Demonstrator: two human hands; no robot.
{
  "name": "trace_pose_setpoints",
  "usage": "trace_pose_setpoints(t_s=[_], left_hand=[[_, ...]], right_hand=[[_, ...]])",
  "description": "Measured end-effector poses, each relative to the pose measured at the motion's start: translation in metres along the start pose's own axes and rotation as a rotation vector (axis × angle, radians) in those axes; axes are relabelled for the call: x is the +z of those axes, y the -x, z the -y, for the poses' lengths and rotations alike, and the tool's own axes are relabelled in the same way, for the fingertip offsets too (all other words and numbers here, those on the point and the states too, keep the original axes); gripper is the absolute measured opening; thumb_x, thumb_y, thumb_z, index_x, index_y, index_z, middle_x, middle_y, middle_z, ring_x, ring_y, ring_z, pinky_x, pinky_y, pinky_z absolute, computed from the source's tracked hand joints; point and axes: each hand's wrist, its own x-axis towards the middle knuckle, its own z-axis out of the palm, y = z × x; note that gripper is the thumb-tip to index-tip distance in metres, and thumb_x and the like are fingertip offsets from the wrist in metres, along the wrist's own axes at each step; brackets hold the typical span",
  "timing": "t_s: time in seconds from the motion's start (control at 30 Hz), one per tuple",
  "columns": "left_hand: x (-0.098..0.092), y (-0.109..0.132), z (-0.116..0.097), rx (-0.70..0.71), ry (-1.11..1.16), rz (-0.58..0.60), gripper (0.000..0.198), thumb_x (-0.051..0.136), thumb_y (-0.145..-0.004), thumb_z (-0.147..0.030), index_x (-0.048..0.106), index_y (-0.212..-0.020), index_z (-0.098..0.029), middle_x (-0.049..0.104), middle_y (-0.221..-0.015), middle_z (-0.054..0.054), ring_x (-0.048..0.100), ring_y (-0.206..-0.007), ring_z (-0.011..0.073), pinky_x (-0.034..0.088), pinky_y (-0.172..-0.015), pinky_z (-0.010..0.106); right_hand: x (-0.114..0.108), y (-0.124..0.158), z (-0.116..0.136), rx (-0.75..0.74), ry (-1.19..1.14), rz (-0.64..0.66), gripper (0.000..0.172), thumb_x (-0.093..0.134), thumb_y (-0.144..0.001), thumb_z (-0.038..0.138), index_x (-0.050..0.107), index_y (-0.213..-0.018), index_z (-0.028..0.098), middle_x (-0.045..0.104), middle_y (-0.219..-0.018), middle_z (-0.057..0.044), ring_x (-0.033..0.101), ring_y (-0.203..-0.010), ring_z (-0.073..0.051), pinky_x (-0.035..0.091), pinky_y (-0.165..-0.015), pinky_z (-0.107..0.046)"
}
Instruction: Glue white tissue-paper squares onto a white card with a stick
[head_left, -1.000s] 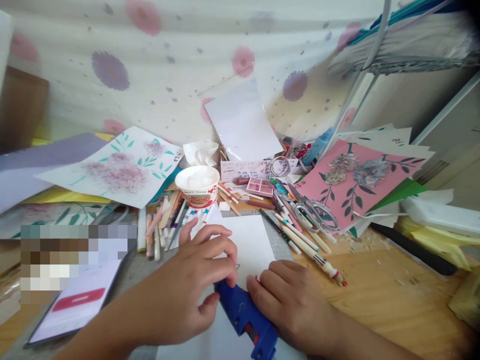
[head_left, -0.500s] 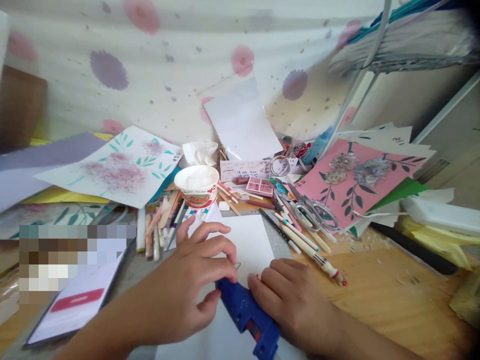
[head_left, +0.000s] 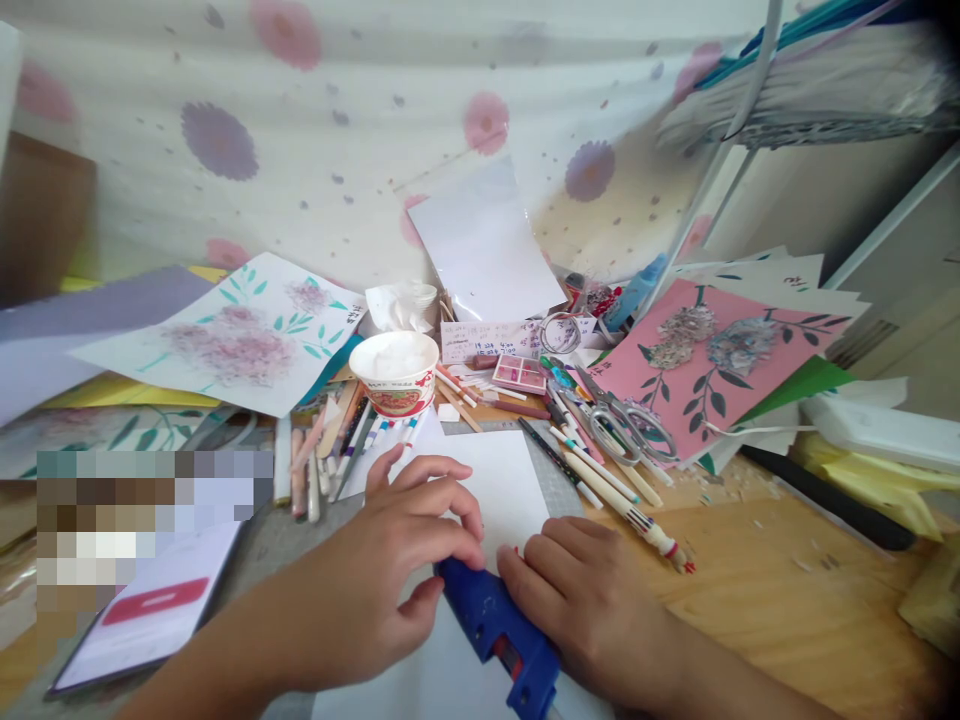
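Since a second earlier, the left hand (head_left: 382, 590) had crept a little forward and to the right. Its forefinger now covered the small dark mark on the sheet (head_left: 502, 480) that had shown just past the fingertips. The glue gun (head_left: 499, 625) had slid slightly rightward with it, and nothing else had shifted. As I judged it, the work was close, slow work at the gun's nose, which now sat wholly under the fingers, so I could not see what it was touching.

The left forearm came in low from the near left with the wrist flat. The fingers arched over the gun's front end and the thumb was tucked against its near side, so that grip was pinching the gun's nose. The right hand (head_left: 585, 600) lay knuckles up, touching the gun's right flank, with its fingers curled down onto the sheet. I couldn't tell whether it was closed on the handle or only steadying it.

The gun lay on the sheet between the two hands, handle toward the person. Beyond the left grip stood a cup (head_left: 395, 372). Scissors (head_left: 622, 425) lay ahead of the right hand, and a tablet (head_left: 150, 610) rested on the counter (head_left: 772, 590) well left of the left wrist.
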Motion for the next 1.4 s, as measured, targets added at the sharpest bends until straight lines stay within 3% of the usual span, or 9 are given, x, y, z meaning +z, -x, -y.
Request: trace_pose_setpoints(t_s=[0.3, 0.47, 0.6, 0.7, 1.0, 1.3, 1.4], left_hand=[[0.004, 0.0, 0.001, -0.035, -0.018, -0.004, 0.054, 0.05, -0.065, 0.002, 0.06, -0.105, -0.033, 0.059, -0.115, -0.001, 0.035, -0.131, 0.031, 0.002, -0.11, 0.062], [-0.003, 0.0, 0.0, -0.023, -0.008, -0.009, 0.047, 0.053, -0.064, 0.0, 0.061, -0.098, -0.031, 0.058, -0.114, -0.002, 0.033, -0.132, 0.0295, 0.004, -0.112, 0.056], [-0.006, 0.001, 0.002, 0.005, 0.0, 0.054, 0.028, 0.056, -0.077, -0.008, 0.065, -0.09, -0.032, 0.06, -0.109, -0.003, 0.035, -0.131, 0.0273, 0.01, -0.112, 0.048], [-0.005, 0.0, 0.003, 0.028, 0.02, 0.114, 0.021, 0.057, -0.083, -0.012, 0.066, -0.083, -0.03, 0.062, -0.103, -0.003, 0.037, -0.129, 0.0272, 0.003, -0.112, 0.048], [-0.008, -0.001, -0.001, 0.136, 0.1, 0.222, 0.016, 0.063, -0.081, -0.011, 0.065, -0.076, -0.026, 0.061, -0.096, -0.005, 0.046, -0.117, 0.0211, -0.011, -0.112, 0.043], [-0.004, -0.002, -0.006, 0.198, 0.123, 0.258, 0.015, 0.065, -0.073, -0.007, 0.063, -0.072, -0.022, 0.06, -0.088, -0.005, 0.052, -0.099, 0.0193, 0.011, -0.111, 0.045], [-0.003, -0.002, -0.009, 0.23, 0.134, 0.241, 0.018, 0.065, -0.068, -0.004, 0.062, -0.07, -0.021, 0.059, -0.086, -0.006, 0.053, -0.093, 0.0169, 0.023, -0.106, 0.04]], right_hand=[[-0.002, 0.001, -0.002, 0.023, -0.009, -0.017, 0.03, 0.035, -0.101, 0.02, 0.062, -0.091, 0.013, 0.056, -0.061, -0.001, 0.044, -0.054, -0.017, 0.024, -0.051, -0.034], [-0.002, 0.004, 0.0, 0.007, -0.038, -0.005, 0.023, 0.042, -0.098, 0.022, 0.062, -0.093, 0.013, 0.056, -0.063, -0.001, 0.043, -0.054, -0.018, 0.023, -0.051, -0.034], [-0.003, 0.002, 0.002, -0.047, -0.088, 0.009, 0.023, 0.044, -0.098, 0.021, 0.063, -0.088, 0.013, 0.054, -0.06, 0.0, 0.042, -0.053, -0.017, 0.023, -0.051, -0.033], [-0.005, -0.001, 0.004, -0.088, -0.116, 0.013, 0.027, 0.043, -0.099, 0.02, 0.062, -0.081, 0.015, 0.053, -0.059, 0.001, 0.042, -0.052, -0.017, 0.022, -0.051, -0.033], [-0.006, -0.001, 0.007, -0.147, -0.273, 0.051, 0.029, 0.04, -0.098, 0.02, 0.064, -0.083, 0.014, 0.054, -0.059, 0.0, 0.041, -0.054, -0.017, 0.022, -0.05, -0.033], [-0.001, 0.002, 0.008, -0.179, -0.422, 0.134, 0.013, 0.049, -0.089, 0.021, 0.061, -0.085, 0.017, 0.055, -0.063, 0.0, 0.04, -0.056, -0.016, 0.022, -0.051, -0.032], [0.002, 0.003, 0.008, -0.185, -0.446, 0.15, 0.013, 0.052, -0.089, 0.026, 0.06, -0.084, 0.018, 0.056, -0.064, 0.001, 0.041, -0.056, -0.016, 0.023, -0.051, -0.032]])
